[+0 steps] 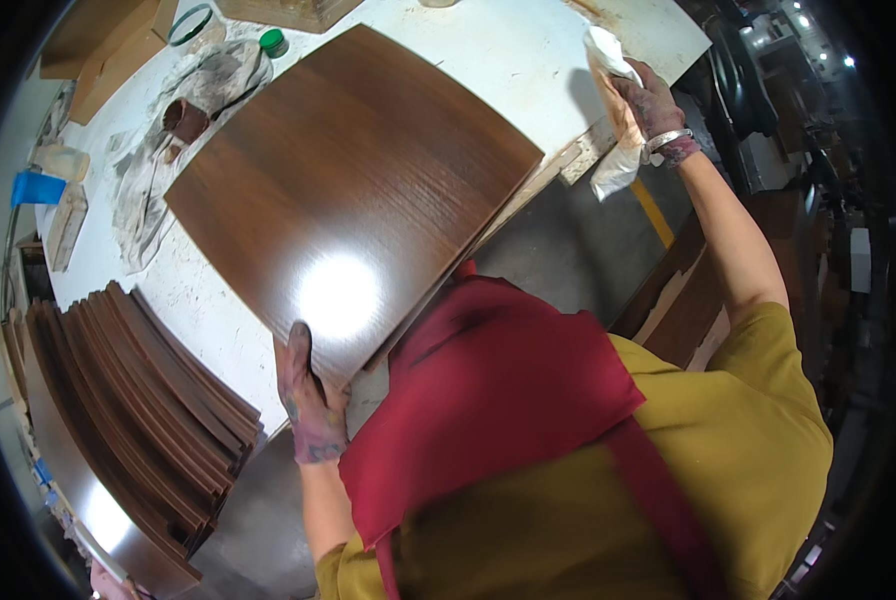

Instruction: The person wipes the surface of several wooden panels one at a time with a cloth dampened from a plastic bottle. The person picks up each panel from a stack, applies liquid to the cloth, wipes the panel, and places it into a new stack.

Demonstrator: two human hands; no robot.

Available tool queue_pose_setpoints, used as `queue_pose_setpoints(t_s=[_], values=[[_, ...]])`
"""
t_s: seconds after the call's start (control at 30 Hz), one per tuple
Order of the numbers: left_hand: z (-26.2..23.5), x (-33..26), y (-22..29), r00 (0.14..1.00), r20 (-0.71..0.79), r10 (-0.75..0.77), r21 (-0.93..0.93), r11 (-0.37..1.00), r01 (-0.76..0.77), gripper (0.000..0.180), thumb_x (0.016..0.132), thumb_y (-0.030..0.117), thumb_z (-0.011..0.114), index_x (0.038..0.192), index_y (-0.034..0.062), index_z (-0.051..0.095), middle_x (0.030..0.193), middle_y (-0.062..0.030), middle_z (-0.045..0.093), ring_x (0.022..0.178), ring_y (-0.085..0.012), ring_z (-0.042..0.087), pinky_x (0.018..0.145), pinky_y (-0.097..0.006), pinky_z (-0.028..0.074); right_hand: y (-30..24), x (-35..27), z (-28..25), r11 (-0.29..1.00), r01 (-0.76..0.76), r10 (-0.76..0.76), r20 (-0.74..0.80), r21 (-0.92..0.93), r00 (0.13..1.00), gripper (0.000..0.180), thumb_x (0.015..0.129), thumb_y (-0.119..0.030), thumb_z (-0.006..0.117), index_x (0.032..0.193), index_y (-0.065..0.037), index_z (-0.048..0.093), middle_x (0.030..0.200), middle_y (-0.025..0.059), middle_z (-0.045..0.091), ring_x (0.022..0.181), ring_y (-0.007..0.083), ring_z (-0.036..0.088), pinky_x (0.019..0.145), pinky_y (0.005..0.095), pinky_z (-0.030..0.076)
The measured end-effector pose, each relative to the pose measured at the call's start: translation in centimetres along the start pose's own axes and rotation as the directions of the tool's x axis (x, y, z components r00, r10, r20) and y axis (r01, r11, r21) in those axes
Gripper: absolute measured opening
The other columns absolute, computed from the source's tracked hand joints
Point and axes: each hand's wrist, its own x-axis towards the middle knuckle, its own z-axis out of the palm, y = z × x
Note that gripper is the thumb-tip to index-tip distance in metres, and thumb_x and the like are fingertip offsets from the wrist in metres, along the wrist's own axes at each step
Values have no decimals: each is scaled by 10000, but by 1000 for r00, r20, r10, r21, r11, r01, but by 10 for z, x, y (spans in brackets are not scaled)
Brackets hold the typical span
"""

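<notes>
From here I see the white table [458, 40] across the far side, a glossy brown panel [358, 190] central over its near edge. Brown boards [133, 400] fill the near left. Far right is a stained white rag [618, 120]. The left hand [313, 400] grips the panel's near corner; the right hand [653, 105] clutches the rag. Far left, I spot a green lid [271, 39].

glossy wood panel [358, 190], matt white cloth [620, 140]
</notes>
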Motion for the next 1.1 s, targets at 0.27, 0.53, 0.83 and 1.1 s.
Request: queue_pose_setpoints(t_s=[0.27, 0.53, 0.83, 1.1], values=[[-59, 32, 3, 915, -311, -257, 373, 853, 366, 291, 1011, 227, 469, 1167, 9, 580, 1035, -135, 641, 939, -224, 636, 860, -321, 488, -70, -62, 47, 897, 407, -342, 312, -172, 886, 395, 858, -60, 578, 1246, 5, 552, 1086, 77, 536, 1001, 187, 542, 900, 278, 436], [13, 150, -62, 966, 195, 170, 960, 170, -224, 484, 946, 407, 505, 1394, 226, 462, 1444, -74, 430, 1370, -295, 345, 1121, -519, 234, -149, -212, 265, 571, 812, -294, 895, -117, 336, 223, 924, -260, 487, 1041, -143, 637, 935, 92, 615, 876, 293, 616, 763, 441, 502], [26, 144, -48, 949, 261, 179, 939, 182, -292, 484, 958, 400, 477, 1407, 219, 458, 1464, -90, 411, 1368, -334, 347, 1135, -506, 218, -64, -119, 145, 618, 462, -347, 307, -635, 886, 243, 783, -113, 590, 1020, -97, 642, 956, 100, 597, 855, 281, 594, 692, 398, 530], [20, 142, -44, 944, 291, 155, 929, 189, -317, 491, 964, 390, 467, 1426, 224, 441, 1469, -106, 409, 1382, -352, 322, 1139, -511, 208, -70, -122, 144, 782, 249, -138, 230, -572, 963, 351, 758, -45, 649, 1095, -139, 628, 1005, 94, 624, 865, 271, 629, 698, 386, 542]])
